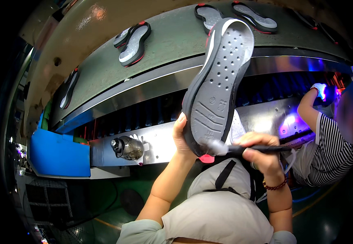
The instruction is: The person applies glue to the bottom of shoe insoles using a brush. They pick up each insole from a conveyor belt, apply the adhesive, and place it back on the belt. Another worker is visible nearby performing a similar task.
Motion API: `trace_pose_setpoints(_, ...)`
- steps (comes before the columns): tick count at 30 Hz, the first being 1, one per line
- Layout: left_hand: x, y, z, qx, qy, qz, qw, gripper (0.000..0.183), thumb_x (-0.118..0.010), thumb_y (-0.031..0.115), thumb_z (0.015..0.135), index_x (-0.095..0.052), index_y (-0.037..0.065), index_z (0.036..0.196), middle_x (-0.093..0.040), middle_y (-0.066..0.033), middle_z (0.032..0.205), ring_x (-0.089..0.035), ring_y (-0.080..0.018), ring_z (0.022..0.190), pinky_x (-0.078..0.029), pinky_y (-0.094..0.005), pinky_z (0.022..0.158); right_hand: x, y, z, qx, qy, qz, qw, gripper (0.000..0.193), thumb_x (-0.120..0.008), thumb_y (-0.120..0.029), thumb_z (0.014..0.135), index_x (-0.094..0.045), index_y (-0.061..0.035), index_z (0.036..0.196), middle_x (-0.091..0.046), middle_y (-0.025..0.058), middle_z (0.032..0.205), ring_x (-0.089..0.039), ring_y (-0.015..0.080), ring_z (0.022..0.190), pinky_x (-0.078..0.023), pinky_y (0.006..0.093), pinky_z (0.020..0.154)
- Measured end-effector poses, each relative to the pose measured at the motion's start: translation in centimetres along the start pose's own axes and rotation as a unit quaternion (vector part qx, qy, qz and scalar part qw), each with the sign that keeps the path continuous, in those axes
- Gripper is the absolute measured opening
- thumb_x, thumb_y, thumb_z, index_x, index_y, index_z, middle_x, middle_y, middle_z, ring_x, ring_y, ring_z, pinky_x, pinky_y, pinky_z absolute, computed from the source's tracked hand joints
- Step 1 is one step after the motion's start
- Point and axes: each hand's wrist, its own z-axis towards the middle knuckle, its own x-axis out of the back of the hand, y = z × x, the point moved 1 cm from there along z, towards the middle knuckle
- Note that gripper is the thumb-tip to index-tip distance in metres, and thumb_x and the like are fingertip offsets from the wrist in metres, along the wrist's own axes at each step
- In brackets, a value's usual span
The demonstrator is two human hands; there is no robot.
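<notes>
In my left hand is a shoe sole, held up lengthwise with its grey, dimpled inner face toward me. Its rim is black and white, and a red tab shows at the near end. My right hand is closed round the black handle of a brush. The pale bristles, blurred, are at the near end of the sole, by the red tab. Part of a white perforated piece shows behind the sole, above my right hand.
Several more soles, among them a grey one, lie on the green belt beyond the metal rail. A dark-capped clear bottle stands on the metal ledge. A blue box is at left; a co-worker in stripes works at right.
</notes>
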Motion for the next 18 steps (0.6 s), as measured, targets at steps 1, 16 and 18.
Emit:
trace_pose_setpoints(1, -0.1, -0.1, 0.0, 0.009, 0.007, 0.017, 1.000, 0.063, -0.043, 0.051, 0.082, -0.043, 0.004, 0.123, -0.050, -0.0160, 0.119, -0.052, -0.0288, 0.104, -0.041, -0.0427, 0.091, 0.4, -0.3, 0.3, 0.004, 0.046, -0.025, 0.999, 0.013, -0.065, 0.005, 0.070, -0.063, 0.0038, 0.083, -0.063, 0.0138, 0.088, -0.059, 0.0176, 0.085, -0.046, 0.0275, 0.077)
trace_pose_setpoints(16, 1.6, 0.4, 0.3, 0.038, 0.017, 0.011, 0.999, 0.068, -0.048, 0.044, 0.073, -0.038, -0.002, 0.123, -0.045, -0.0237, 0.119, -0.050, -0.0381, 0.102, -0.040, -0.0522, 0.087, -2.2, -0.9, 0.5, 0.105, -0.115, -0.194, 0.969, 0.017, -0.068, 0.001, 0.066, -0.065, -0.0011, 0.082, -0.065, 0.0100, 0.083, -0.062, 0.0206, 0.078, -0.046, 0.0286, 0.072)
trace_pose_setpoints(18, 0.8, 0.8, 0.3, 0.025, 0.010, -0.004, 1.000, 0.062, -0.048, 0.039, 0.074, -0.042, -0.003, 0.118, -0.049, -0.0228, 0.114, -0.053, -0.0354, 0.098, -0.043, -0.0482, 0.084, -2.5, -1.5, 0.1, 0.065, -0.199, -0.146, 0.967, 0.019, -0.069, 0.000, 0.065, -0.065, -0.0014, 0.084, -0.066, 0.0094, 0.085, -0.062, 0.0213, 0.079, -0.046, 0.0295, 0.074)
